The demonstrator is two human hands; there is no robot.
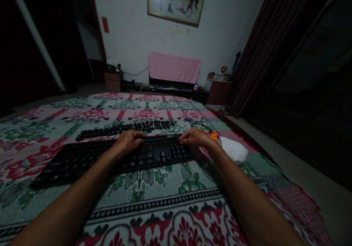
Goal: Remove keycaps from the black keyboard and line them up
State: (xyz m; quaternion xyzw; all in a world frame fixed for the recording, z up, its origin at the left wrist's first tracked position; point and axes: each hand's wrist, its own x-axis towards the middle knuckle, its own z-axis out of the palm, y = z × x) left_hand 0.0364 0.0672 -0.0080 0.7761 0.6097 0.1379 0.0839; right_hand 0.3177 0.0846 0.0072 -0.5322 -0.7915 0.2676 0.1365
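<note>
A black keyboard lies across a bed covered with a flowered red, green and white spread. My left hand rests on the keyboard's upper middle, fingers curled over its far edge. My right hand sits at the keyboard's right end, fingers bent down onto the top right corner. Just behind it, a row of loose black keycaps lies on the spread.
A white cloth and an orange object with a dark cable lie right of the keyboard. Beyond the bed stand a low cabinet with a pink cloth over a screen, a framed picture, and dark curtains at right.
</note>
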